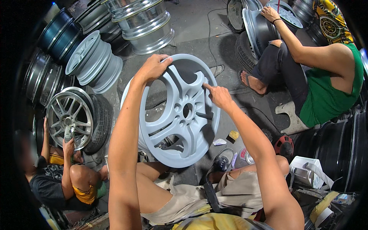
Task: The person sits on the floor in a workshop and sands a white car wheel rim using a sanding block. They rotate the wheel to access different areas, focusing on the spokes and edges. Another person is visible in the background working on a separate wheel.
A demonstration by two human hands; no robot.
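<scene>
A grey-coated alloy wheel rim (188,97) stands tilted in front of me, its spoked face turned toward me. At the rim's top edge, my left hand (154,68) grips the lip, with the thumb along the edge and the other fingers mostly hidden. On the upper right, my right hand (219,96) reaches the rim with its index finger stretched out against a spoke's outer end. Its other fingers are curled, and nothing shows in them. The rim's bottom edge hangs between my knees.
Stacked silver rims (147,28) and a grey rim (96,63) stand at the far left. One co-worker at left handles a tyred wheel (71,119); another at right holds a rim (255,30). A yellow sponge (232,135), a can (245,155) and a white box (306,172) lie at right.
</scene>
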